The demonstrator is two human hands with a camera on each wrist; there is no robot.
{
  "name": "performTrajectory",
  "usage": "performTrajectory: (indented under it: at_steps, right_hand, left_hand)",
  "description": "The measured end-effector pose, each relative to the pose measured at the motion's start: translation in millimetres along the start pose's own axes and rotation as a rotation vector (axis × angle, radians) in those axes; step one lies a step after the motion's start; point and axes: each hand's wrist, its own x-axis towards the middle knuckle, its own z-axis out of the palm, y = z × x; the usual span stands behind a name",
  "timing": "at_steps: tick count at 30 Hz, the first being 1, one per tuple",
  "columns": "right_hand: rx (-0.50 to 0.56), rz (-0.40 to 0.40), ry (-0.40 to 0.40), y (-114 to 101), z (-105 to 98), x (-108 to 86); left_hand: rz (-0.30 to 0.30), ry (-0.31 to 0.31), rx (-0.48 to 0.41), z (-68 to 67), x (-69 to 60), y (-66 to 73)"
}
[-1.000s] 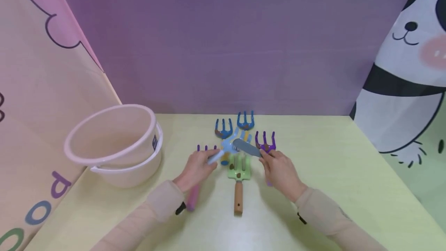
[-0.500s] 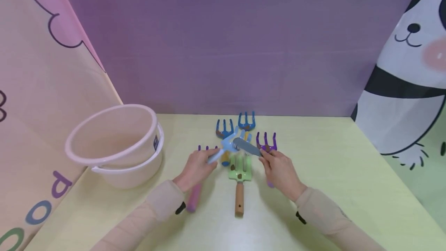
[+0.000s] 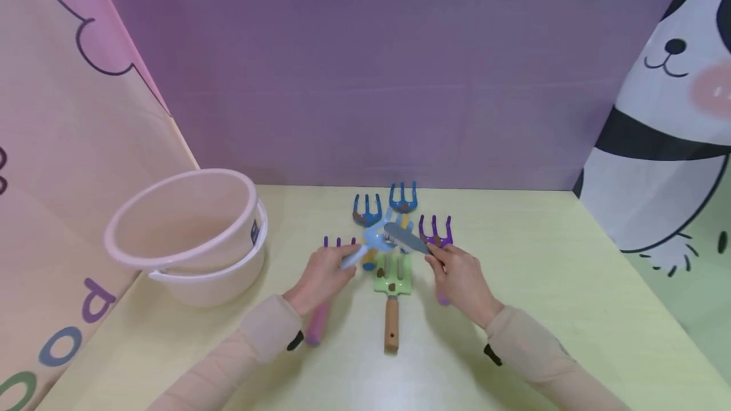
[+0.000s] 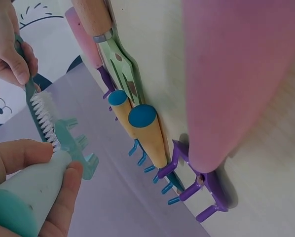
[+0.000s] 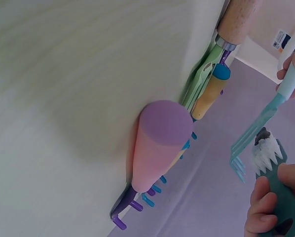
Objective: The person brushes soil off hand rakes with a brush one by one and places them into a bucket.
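L hand: fingers clamped on handle of pale-blue plastic rake, up above pale-yellow surface. R hand: fingers clamped on grey-green white-bristled brush, bristles nr tines.

Grey brush over light-blue fork

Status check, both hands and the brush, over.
Left hand gripping light blue rake, raised. Right hand holding brush, bristles at rake's head, contact unclear. Green fork lies below; nothing seen blocking.
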Motion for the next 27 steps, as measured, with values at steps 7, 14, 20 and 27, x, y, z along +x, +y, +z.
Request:
performTrajectory:
  at_steps: [7,14,20,27]
  right_hand:
    - [0.019,0.013,-0.001,-0.2,-3.0,-1.0]
    - [0.026,0.024,0.021,-0.6,-15.3,-3.3]
    - [0.025,-0.001,0.072,5.2,-22.4,-3.2]
    - [0.037,0.027,0.052,9.8,-23.8,-4.3]
  left_hand:
    - [0.020,0.017,0.054,-1.2,0.5,-4.5]
    - [-0.056,0.070,0.041,-9.0,2.8,-10.1]
    - [-0.148,0.138,-0.212,-18.7,13.1,-19.6]
    - [-0.266,0.160,-0.600,-24.3,22.1,-24.5]
